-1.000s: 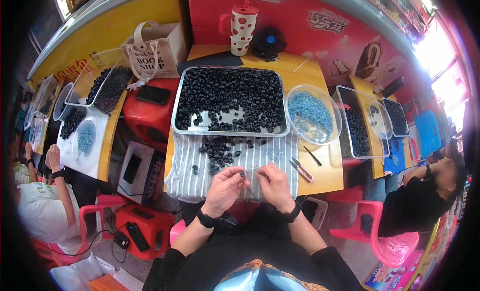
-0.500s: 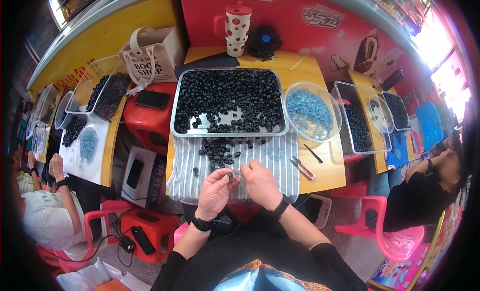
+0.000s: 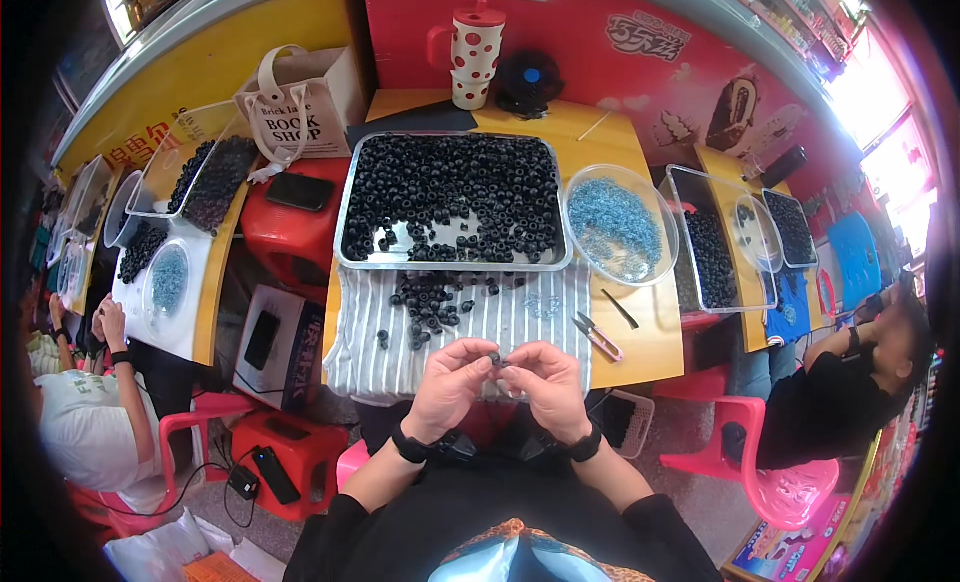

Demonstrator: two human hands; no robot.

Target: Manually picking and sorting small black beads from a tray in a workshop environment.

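My left hand and my right hand meet fingertip to fingertip just off the near edge of the table. Between my left thumb and forefinger sits a small round black part. The fingers of my right hand pinch close against it; what they hold is too small to make out. Beyond them, loose black parts lie on a grey-and-white striped cloth. Behind these is a clear tray full of the same black parts. A round clear tub of small light-blue translucent pieces stands beside it.
Pink-handled thread snips and dark tweezers lie to the right. A few blue pieces rest on the cloth. A dotted tumbler and a black fan stand at the back. People sit at tables on both sides.
My right hand has turned from a closed, back-up pose to fingertips facing my left hand. Both hands have moved right, and the black part has come along in my left fingers.
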